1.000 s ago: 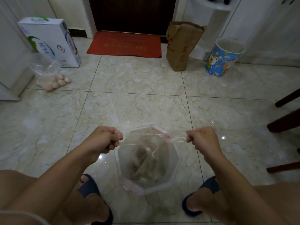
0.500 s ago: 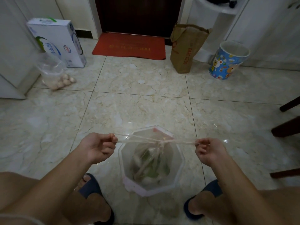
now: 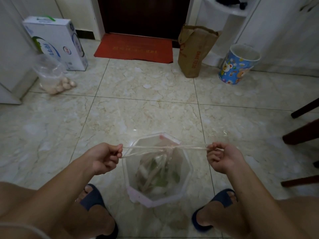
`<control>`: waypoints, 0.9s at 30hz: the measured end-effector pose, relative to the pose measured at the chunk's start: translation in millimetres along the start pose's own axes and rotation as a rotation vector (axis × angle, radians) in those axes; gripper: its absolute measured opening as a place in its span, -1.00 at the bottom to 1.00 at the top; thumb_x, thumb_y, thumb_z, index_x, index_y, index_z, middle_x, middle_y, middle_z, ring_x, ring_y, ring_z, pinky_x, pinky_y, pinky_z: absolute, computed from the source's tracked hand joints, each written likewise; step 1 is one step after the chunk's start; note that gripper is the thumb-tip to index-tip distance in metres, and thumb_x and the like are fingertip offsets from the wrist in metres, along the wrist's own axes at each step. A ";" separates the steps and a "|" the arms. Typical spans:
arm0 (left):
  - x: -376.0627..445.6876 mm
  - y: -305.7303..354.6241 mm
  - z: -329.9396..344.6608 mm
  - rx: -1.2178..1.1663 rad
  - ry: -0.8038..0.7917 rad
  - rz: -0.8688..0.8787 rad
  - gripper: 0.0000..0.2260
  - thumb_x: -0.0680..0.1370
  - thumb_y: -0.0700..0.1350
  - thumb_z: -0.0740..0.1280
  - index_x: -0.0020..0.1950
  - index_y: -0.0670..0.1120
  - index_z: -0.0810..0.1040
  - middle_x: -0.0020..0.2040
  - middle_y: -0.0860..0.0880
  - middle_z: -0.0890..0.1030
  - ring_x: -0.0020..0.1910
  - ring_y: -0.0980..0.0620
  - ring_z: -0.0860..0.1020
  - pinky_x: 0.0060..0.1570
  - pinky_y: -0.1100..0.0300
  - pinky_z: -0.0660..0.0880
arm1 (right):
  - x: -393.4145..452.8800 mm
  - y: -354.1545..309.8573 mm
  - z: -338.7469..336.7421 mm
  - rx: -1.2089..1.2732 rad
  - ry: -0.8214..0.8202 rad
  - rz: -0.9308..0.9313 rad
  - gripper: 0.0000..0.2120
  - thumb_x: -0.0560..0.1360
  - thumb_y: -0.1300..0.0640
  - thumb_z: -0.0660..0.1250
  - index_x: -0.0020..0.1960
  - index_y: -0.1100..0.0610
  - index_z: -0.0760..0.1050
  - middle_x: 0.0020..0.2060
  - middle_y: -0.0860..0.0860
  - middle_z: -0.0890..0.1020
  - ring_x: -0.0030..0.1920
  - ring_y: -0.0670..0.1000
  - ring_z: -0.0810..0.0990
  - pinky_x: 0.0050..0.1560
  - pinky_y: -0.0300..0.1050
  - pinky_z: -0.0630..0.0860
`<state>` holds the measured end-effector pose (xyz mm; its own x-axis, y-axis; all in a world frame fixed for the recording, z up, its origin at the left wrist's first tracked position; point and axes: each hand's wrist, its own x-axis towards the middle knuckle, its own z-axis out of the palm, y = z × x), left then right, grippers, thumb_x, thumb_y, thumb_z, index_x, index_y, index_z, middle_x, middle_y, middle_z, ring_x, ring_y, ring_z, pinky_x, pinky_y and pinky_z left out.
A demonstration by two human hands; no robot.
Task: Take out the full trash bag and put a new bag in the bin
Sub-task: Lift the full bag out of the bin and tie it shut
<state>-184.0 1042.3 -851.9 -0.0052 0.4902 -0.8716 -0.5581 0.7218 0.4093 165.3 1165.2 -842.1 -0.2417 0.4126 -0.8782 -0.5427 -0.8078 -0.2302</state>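
Observation:
A clear octagonal bin [image 3: 187, 183] stands on the tile floor between my feet. Inside it sits a transparent trash bag [image 3: 158, 175] holding pale and green scraps. The bag's top is gathered into a knot [image 3: 170, 149] above the bin's rim, with two thin twisted ends stretched out sideways. My left hand [image 3: 103, 157] pinches the left end, and my right hand [image 3: 222, 156] pinches the right end. Both strands are taut and nearly level.
A blue cartoon-printed bin [image 3: 239, 64] stands at the far right wall, beside a brown paper bag [image 3: 195, 50]. A red doormat [image 3: 134, 48] lies before the dark door. A white carton [image 3: 57, 42] and a clear bag of eggs [image 3: 55, 78] sit far left. Dark chair legs [image 3: 303, 133] stand right.
The loose open bag top has been drawn into a tight knot over the bin. My hands have pulled apart, stretching the two ends into thin strands.

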 end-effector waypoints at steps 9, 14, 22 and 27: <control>9.9 -2.0 -6.2 -0.303 0.181 -0.060 -0.84 0.60 -0.26 0.20 -0.17 -0.18 0.47 -0.28 -0.07 0.50 -0.69 0.14 0.36 -0.73 0.40 0.12 | 12.1 5.3 -6.8 0.161 0.180 -0.004 -0.85 0.53 0.28 0.12 -0.19 0.16 0.37 -0.48 0.03 0.43 -0.53 -0.15 0.17 -0.67 -0.28 0.08; -6.0 6.4 -1.6 -0.324 0.183 -0.009 -0.85 0.57 -0.22 0.22 -0.21 -0.13 0.47 -0.32 -0.03 0.50 -0.65 0.13 0.36 -0.67 0.40 0.10 | 2.1 7.5 0.0 0.058 0.135 -0.059 -0.82 0.56 0.25 0.10 -0.20 0.18 0.37 -0.37 0.01 0.43 -0.51 -0.15 0.17 -0.68 -0.31 0.09; -80.8 33.2 46.1 0.129 -0.003 0.267 -0.81 0.48 -0.17 0.26 -0.09 -0.24 0.62 -0.28 -0.11 0.61 -0.48 0.08 0.38 -0.57 0.30 0.21 | -67.7 60.3 73.4 -0.664 -0.144 -0.332 -0.81 0.53 0.22 0.25 -0.19 0.24 0.59 -0.28 0.07 0.67 -0.50 -0.12 0.34 -0.50 -0.29 0.20; -123.3 32.1 86.3 0.381 -0.025 0.368 -0.80 0.50 -0.20 0.33 0.02 -0.26 0.67 -0.11 -0.17 0.72 -0.31 0.01 0.57 -0.34 0.23 0.35 | -114.0 86.2 112.9 -0.976 -0.269 -0.477 -0.83 0.49 0.25 0.33 -0.04 0.21 0.70 -0.12 0.11 0.74 -0.40 -0.09 0.50 -0.38 -0.27 0.33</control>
<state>-129.6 1047.2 -708.0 -0.1213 0.7528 -0.6470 -0.1818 0.6239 0.7600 55.3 1096.0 -714.4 -0.4075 0.7504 -0.5205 0.2095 -0.4780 -0.8530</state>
